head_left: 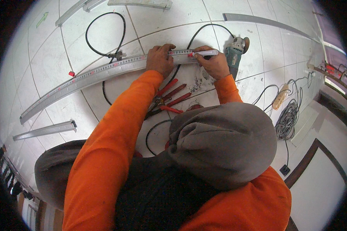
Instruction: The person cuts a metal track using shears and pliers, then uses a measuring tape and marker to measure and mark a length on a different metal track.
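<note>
A long silvery metal profile (112, 70) lies slantwise over the white tiles, with a white tape measure blade (133, 60) stretched along it. My left hand (160, 61) is closed over both, pinning the blade against the profile. In my right hand (216, 65) is a white marker (206, 52), its red end down at the blade near the profile's right part. Just right of that hand rests a green angle grinder (234, 56) with its disc facing right. Red-handled hand tools (172, 94), like pliers or snips, lie between my forearms, partly hidden by my left sleeve.
A small red cap (71, 73) is on the floor at left. The grinder's black cord (124, 32) loops behind the profile to a plug (118, 56). Other metal pieces (270, 23) lie around. At right are a coiled cable (287, 121) and a socket strip (280, 97).
</note>
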`<move>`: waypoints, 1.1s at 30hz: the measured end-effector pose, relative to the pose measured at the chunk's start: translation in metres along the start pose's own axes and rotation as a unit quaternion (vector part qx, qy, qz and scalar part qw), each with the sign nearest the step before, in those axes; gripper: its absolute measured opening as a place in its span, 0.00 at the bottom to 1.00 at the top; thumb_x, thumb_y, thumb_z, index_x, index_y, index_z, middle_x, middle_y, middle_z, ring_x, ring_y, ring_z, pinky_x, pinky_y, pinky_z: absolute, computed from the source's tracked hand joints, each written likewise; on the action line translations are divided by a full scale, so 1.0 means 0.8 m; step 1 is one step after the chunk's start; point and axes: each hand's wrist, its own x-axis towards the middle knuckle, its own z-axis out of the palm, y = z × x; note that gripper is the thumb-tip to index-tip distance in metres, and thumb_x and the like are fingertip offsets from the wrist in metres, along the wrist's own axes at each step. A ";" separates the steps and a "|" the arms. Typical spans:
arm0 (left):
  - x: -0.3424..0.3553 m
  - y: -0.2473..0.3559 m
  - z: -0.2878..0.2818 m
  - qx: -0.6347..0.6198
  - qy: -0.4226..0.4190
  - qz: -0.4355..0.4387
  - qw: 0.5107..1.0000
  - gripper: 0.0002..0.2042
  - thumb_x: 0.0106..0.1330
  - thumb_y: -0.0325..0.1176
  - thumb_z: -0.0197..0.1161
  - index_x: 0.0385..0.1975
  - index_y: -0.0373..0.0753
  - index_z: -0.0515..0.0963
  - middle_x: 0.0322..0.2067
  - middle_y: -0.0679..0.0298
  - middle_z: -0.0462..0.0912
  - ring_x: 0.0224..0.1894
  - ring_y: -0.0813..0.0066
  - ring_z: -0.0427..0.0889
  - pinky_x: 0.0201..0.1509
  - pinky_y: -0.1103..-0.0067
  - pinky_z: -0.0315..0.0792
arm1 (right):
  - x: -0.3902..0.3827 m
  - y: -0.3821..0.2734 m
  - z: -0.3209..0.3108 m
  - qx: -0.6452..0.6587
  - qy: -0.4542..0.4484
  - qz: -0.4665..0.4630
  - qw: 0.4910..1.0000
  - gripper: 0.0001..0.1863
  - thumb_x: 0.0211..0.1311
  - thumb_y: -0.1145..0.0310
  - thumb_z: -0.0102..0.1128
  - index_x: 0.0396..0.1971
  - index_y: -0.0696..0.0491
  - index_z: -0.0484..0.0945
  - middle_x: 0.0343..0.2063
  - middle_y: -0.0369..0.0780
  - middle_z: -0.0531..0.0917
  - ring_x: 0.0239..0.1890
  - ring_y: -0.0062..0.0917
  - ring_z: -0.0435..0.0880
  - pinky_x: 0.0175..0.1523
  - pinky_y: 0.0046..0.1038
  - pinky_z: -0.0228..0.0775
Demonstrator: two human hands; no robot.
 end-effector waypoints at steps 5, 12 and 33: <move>0.000 0.001 0.000 -0.004 0.010 0.002 1.000 0.18 0.56 0.26 0.59 0.49 0.45 0.77 0.44 0.55 0.83 0.53 0.52 0.75 0.62 0.64 0.65 | 0.000 0.000 0.000 -0.014 0.005 -0.012 1.000 0.13 0.56 0.56 0.68 0.36 0.47 0.86 0.24 0.40 0.85 0.25 0.28 0.84 0.34 0.29 0.75; -0.001 0.001 -0.003 -0.011 0.007 -0.001 1.000 0.19 0.56 0.26 0.59 0.49 0.45 0.77 0.42 0.53 0.82 0.52 0.51 0.75 0.61 0.63 0.66 | 0.002 0.008 0.002 0.024 0.003 -0.003 1.000 0.12 0.57 0.58 0.68 0.36 0.49 0.86 0.25 0.40 0.86 0.27 0.26 0.85 0.34 0.28 0.75; -0.002 0.016 -0.013 -0.011 0.002 -0.017 1.000 0.19 0.55 0.26 0.59 0.49 0.44 0.77 0.43 0.54 0.82 0.52 0.52 0.75 0.61 0.64 0.67 | 0.006 0.013 -0.001 0.027 0.012 0.003 1.000 0.10 0.57 0.64 0.67 0.35 0.53 0.85 0.26 0.41 0.87 0.29 0.26 0.87 0.35 0.28 0.77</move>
